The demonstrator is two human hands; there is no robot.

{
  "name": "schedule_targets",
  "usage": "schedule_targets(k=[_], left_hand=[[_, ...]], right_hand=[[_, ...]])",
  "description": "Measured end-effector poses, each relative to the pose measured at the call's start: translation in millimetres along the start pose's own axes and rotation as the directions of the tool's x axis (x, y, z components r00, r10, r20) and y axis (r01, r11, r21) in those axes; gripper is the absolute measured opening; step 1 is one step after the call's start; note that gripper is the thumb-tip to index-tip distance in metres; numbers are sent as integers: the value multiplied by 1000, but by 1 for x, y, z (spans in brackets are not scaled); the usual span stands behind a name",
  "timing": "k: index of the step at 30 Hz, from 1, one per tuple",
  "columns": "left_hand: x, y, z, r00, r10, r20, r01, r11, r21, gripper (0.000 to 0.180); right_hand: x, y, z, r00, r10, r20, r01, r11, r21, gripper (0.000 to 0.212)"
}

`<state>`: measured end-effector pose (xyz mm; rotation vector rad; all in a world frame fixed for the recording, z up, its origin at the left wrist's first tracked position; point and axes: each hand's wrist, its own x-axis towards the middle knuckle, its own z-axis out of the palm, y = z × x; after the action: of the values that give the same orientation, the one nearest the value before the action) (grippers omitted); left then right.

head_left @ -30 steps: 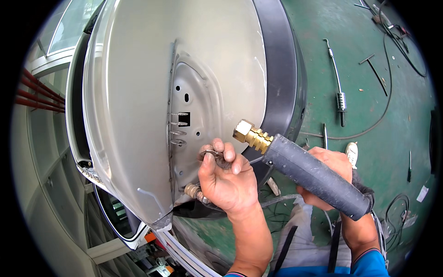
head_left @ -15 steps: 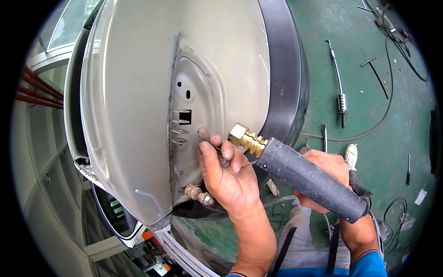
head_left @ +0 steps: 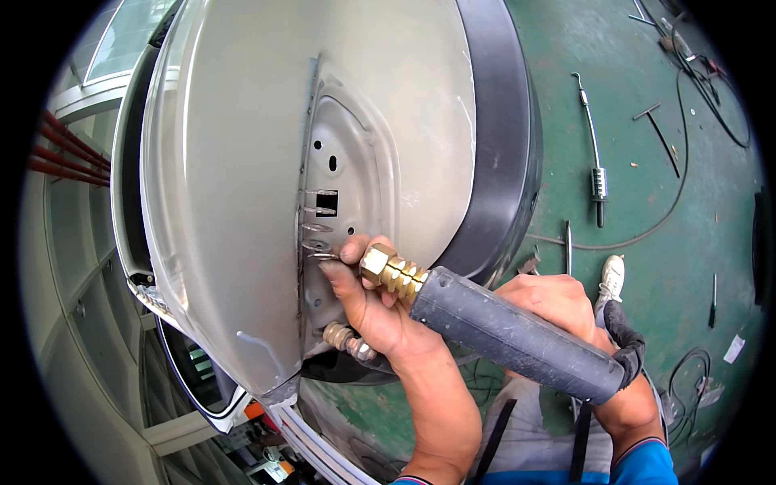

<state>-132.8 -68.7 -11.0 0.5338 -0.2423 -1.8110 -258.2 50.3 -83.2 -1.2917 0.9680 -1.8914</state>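
Observation:
My left hand (head_left: 384, 315) pinches a thin metal washer (head_left: 322, 256) between thumb and forefinger, at the seam of the silver car body panel (head_left: 234, 162). Just above it, several similar washers (head_left: 317, 228) stand out in a row along that seam. Wrapped round a thick black welding-gun handle (head_left: 517, 335) is my right hand (head_left: 558, 303), partly hidden behind it. The gun's brass tip (head_left: 390, 271) points left and overlaps my left fingers; whether it touches them cannot be told. A brass, bolted connector (head_left: 341, 334) sits at the panel below the left hand.
Black trim (head_left: 509, 137) curves along the car's right side. On the green floor lie a slide hammer (head_left: 598, 182), a T-handled tool (head_left: 659, 133) and dark cables (head_left: 687, 162). A white shoe (head_left: 612, 279) is beyond my right hand. A car lamp area (head_left: 149, 291) borders the left.
My left hand has moved left with the washer, bringing it to the seam below the row. My right hand has shifted the welding gun left and slightly down, its brass tip nearer the washer.

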Motion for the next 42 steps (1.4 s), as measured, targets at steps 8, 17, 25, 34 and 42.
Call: schedule_targets(k=[8, 17, 25, 34, 42], left_hand=[[11, 0, -5, 968, -128, 216, 191, 934, -303, 19], [17, 3, -9, 931, -208, 301, 311, 882, -354, 25], [23, 6, -17, 953, -116, 280, 212, 915, -343, 20], [20, 5, -11, 965, -115, 235, 196, 913, -357, 18], [21, 8, -8, 967, -129, 219, 199, 921, -334, 19]], right_hand=[[12, -5, 5, 999, 3, 35, -2, 1000, -21, 34], [23, -3, 13, 999, -21, 33, 22, 1000, -17, 34], [27, -4, 13, 998, -8, 68, 10, 1000, -24, 35], [27, -4, 15, 998, -5, 69, 5, 1000, 8, 31], [26, -8, 14, 996, 4, 88, -1, 999, -38, 29]])
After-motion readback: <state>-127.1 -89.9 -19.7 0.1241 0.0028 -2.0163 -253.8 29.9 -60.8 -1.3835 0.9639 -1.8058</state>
